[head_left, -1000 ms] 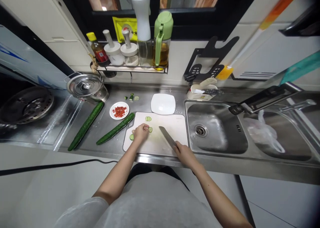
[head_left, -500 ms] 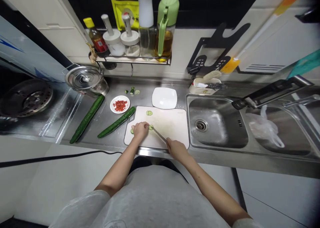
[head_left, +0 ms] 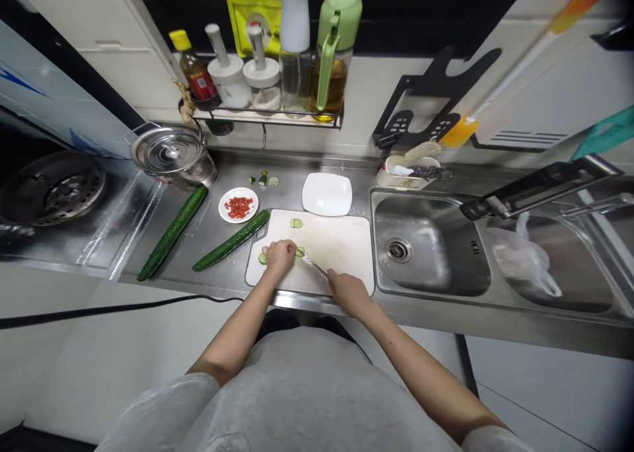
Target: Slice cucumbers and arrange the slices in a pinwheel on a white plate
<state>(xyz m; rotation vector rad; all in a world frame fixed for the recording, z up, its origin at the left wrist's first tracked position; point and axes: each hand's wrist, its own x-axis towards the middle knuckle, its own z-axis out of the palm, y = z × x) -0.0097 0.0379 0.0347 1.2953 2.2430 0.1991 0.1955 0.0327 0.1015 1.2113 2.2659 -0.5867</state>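
Note:
On the white cutting board (head_left: 341, 247) my left hand (head_left: 279, 256) is curled over a short cucumber piece, whose green end (head_left: 261, 259) shows at its left. A cut slice (head_left: 299, 252) lies at its fingertips. My right hand (head_left: 348, 291) grips the handle of a knife (head_left: 315, 265), blade edge-on and pointing at the left hand's fingers. Two more slices (head_left: 296, 223) lie at the board's far edge.
Two whole cucumbers (head_left: 231, 240) (head_left: 173, 231) lie left of the board. Behind are a dish of red chopped bits (head_left: 238, 205), an empty white plate (head_left: 327, 193), cucumber ends (head_left: 263, 180), a lidded pot (head_left: 172, 154) and a bottle rack (head_left: 267, 115). A sink (head_left: 426, 254) is right.
The knife, held flat and apart from the cucumber a second ago, has swung left and turned on edge against the piece under my left hand. The view tilted slightly.

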